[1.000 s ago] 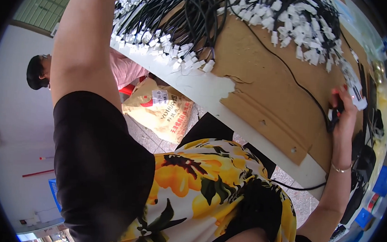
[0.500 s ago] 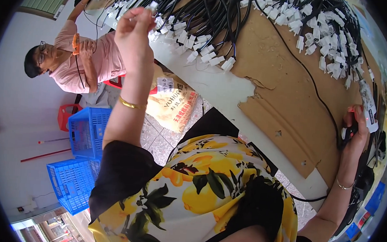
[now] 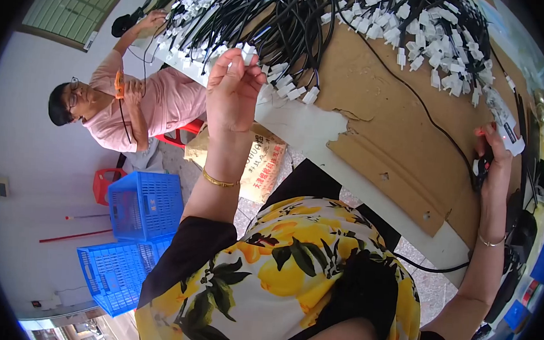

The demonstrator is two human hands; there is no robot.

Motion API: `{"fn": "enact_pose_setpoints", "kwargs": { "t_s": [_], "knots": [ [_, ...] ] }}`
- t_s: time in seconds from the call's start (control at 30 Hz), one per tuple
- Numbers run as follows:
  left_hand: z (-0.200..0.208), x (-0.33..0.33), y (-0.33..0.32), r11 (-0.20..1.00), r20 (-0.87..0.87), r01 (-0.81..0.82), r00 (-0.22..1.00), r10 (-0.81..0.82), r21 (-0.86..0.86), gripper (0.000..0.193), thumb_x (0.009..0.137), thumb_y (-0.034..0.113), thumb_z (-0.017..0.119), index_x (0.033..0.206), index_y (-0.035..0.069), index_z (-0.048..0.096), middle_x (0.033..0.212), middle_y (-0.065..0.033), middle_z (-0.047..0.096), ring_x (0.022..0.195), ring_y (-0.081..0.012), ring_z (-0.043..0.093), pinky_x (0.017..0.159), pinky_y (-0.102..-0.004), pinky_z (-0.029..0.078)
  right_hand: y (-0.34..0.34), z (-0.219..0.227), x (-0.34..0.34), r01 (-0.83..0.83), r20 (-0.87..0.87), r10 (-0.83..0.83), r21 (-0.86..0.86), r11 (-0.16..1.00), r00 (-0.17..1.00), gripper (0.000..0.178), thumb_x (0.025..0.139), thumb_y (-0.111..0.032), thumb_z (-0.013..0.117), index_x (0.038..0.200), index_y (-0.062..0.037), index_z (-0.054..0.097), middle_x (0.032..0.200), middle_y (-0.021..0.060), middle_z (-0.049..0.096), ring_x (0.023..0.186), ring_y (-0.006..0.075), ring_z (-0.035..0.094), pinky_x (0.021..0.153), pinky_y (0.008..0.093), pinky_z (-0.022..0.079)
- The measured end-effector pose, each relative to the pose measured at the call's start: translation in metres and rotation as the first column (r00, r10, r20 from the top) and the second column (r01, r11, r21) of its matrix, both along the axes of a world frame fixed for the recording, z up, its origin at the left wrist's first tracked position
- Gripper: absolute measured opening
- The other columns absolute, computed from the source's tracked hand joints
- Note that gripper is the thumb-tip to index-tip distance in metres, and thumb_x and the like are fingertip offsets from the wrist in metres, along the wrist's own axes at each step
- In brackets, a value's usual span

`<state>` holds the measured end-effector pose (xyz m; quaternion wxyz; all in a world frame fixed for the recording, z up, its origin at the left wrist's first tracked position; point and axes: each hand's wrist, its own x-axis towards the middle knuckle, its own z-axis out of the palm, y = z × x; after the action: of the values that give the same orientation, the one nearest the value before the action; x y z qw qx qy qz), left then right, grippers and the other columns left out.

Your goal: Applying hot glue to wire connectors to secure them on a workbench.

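- Holding a white connector [image 3: 249, 54] in the left hand's [image 3: 231, 99] narrow fingertip pinch; best gripped lightly, clear of black cables [image 3: 293, 31] beyond the fingertips.
- Gripping a black-handled tool [image 3: 482, 170] inside the right hand's [image 3: 500, 156] curled fingers; best held steady.

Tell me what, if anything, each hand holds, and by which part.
The left hand pinches a small blocky white plastic piece by its near end. The right hand apparently grips a black corded tool; which part is unclear.
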<state>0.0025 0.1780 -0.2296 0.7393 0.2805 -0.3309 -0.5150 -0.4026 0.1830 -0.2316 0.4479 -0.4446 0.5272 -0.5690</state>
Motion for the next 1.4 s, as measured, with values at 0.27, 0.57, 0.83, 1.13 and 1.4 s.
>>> {"fn": "enact_pose_setpoints", "kwargs": {
  "t_s": [0.27, 0.57, 0.83, 1.13, 1.4],
  "knots": [
    [0.001, -0.032, -0.003, 0.992, 0.256, -0.109, 0.962, 0.09, 0.064, 0.015, 0.075, 0.001, 0.062, 0.089, 0.001, 0.058, 0.077, -0.0075, 0.061, 0.065, -0.0132, 0.057, 0.061, -0.0234, 0.047, -0.002, -0.002, -0.002, -0.05, -0.055, 0.052, 0.032, 0.998, 0.997, 0.019, 0.077, -0.022, 0.057, 0.087, -0.0066, 0.05, 0.072, 0.001, 0.056, 0.052, 0.0046, 0.038, 0.047, 0.0186, 0.028],
    [-0.013, -0.049, 0.01, 0.974, 0.504, -0.184, 0.859, 0.092, 0.136, 0.017, 0.079, 0.003, 0.056, 0.094, -0.005, 0.053, 0.085, -0.0112, 0.062, 0.069, -0.0122, 0.058, 0.062, -0.0221, 0.047, -0.008, -0.007, -0.006, -0.078, -0.041, 0.079, 0.039, 0.996, 0.996, 0.023, 0.075, -0.02, 0.057, 0.088, -0.0026, 0.053, 0.075, 0.0031, 0.058, 0.055, 0.0062, 0.038, 0.048, 0.0194, 0.029],
    [-0.008, -0.051, 0.017, 0.981, 0.479, -0.07, 0.877, -0.026, 0.18, 0.019, 0.085, 0.008, 0.05, 0.098, -0.004, 0.053, 0.088, -0.0151, 0.062, 0.072, -0.0148, 0.059, 0.061, -0.023, 0.046, -0.004, -0.003, -0.004, -0.077, -0.037, 0.079, 0.042, 0.996, 0.996, 0.017, 0.077, -0.02, 0.056, 0.083, -0.0051, 0.051, 0.073, 0.0019, 0.054, 0.052, 0.0049, 0.035, 0.05, 0.0189, 0.028],
    [-0.003, -0.053, 0.02, 0.982, 0.659, -0.132, 0.752, 0.01, 0.136, 0.017, 0.08, 0.008, 0.058, 0.094, -0.002, 0.058, 0.078, -0.0062, 0.06, 0.067, -0.0099, 0.054, 0.059, -0.0201, 0.042, -0.004, -0.004, -0.004, -0.067, -0.052, 0.071, 0.076, 0.995, 0.996, 0.018, 0.077, -0.022, 0.056, 0.082, -0.0051, 0.051, 0.073, 0.0023, 0.054, 0.053, 0.0047, 0.035, 0.05, 0.0185, 0.027],
    [-0.019, -0.062, 0.021, 0.944, 0.905, -0.191, 0.285, 0.316, -0.269, 0.025, 0.069, 0.004, 0.066, 0.091, 0.003, 0.057, 0.07, -0.0038, 0.061, 0.061, -0.0104, 0.053, 0.056, -0.0222, 0.041, -0.009, -0.008, -0.013, -0.118, -0.073, 0.121, 0.039, 0.992, 0.99, 0.02, 0.077, -0.019, 0.056, 0.087, -0.001, 0.056, 0.077, 0.004, 0.058, 0.056, 0.0059, 0.037, 0.052, 0.0194, 0.03]
  ]
}}
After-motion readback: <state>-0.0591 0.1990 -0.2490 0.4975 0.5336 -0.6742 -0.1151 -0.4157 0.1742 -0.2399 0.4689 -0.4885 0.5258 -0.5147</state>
